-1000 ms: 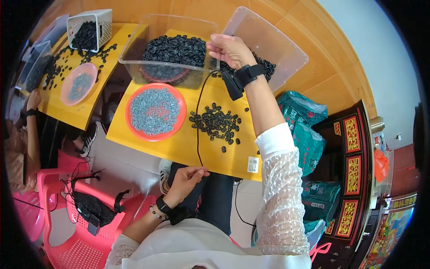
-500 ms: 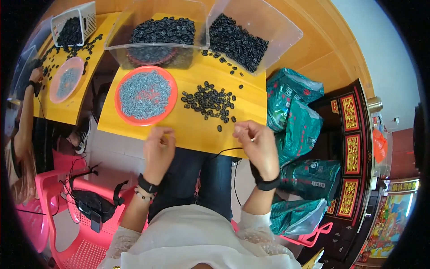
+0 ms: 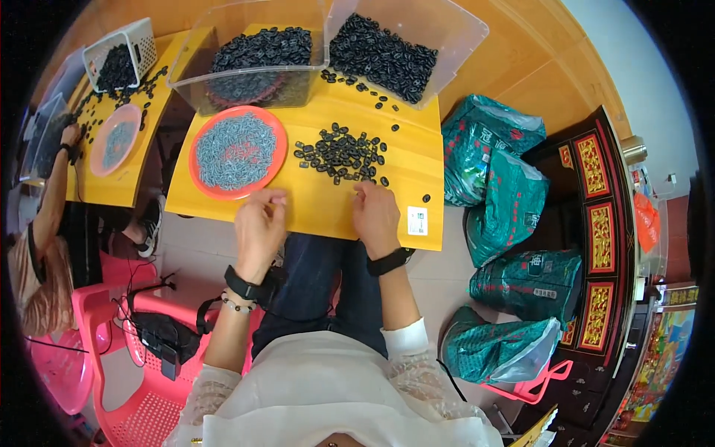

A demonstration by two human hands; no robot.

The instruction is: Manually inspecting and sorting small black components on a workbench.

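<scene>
My left hand [image 3: 259,227] is over the table's front edge, just below the orange-red plate [image 3: 280,158] of small grey screw-like pieces [image 3: 232,149]. Its fingers are curled in a pinch, and whatever they hold is too small to make out. At the near side of a loose pile of black oval pieces with holes [image 3: 342,155] is my right hand [image 3: 376,217]. Its fingers are bent together, fingertips down at the pile's edge. What lies under them is hidden. A single black piece [image 3: 426,198] sits apart to the right.
Two clear bins, one at the back [image 3: 294,88] and one tipped at back right [image 3: 463,41], hold many black pieces. A white label [image 3: 417,221] is on the yellow table's right corner. Green bags [image 3: 514,201] stand right. At left, another person's arm [image 3: 53,182] reaches over a second table.
My right hand has moved left to the pile's near edge, covering where a lone black piece lay and uncovering the white label. A lone piece now shows farther right. My left hand stays pinched.
</scene>
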